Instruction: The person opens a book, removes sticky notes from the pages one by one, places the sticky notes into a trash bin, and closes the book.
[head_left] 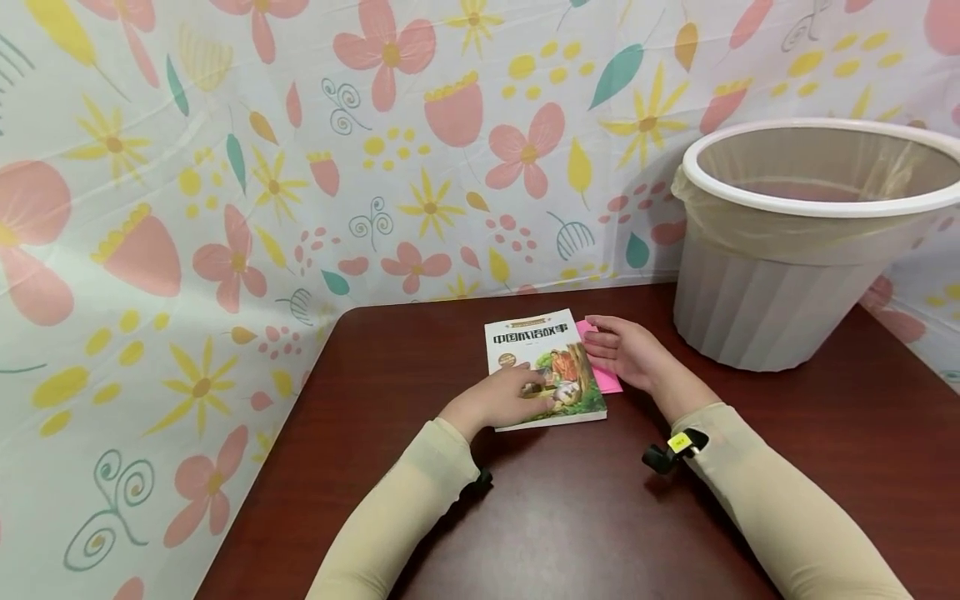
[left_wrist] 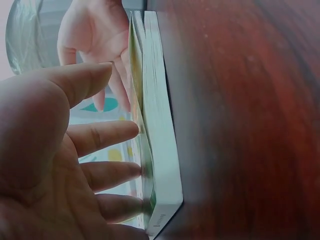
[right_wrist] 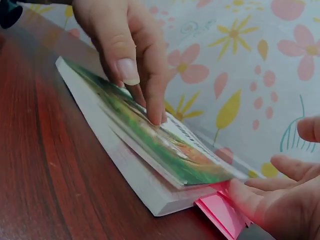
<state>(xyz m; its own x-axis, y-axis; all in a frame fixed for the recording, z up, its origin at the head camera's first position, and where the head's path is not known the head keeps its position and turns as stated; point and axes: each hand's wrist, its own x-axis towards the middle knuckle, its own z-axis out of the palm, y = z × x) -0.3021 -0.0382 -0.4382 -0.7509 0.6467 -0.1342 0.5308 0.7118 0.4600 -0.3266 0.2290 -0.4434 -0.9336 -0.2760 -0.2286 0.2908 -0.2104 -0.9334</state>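
Observation:
A paperback book (head_left: 536,337) with a white and illustrated cover lies on the table. Bright pink folded paper (head_left: 606,382) sticks out past its right edge; the right wrist view shows the pink beside the pages, below the cover's corner. My left hand (head_left: 512,398) rests its fingertips on the lower cover, fingers spread. In the left wrist view a gap shows between the front cover and the page block (left_wrist: 159,115). Beside the book's right edge is my right hand (head_left: 626,354), palm toward the book, its fingers loosely extended against the pink paper (right_wrist: 227,212).
A grey ribbed bin (head_left: 757,308) with a white rim and a clear liner stands at the table's back right. Behind the dark red-brown table (head_left: 570,517) hangs a flower-patterned cloth (head_left: 450,208). Dark wrist mounts sit under both sleeves.

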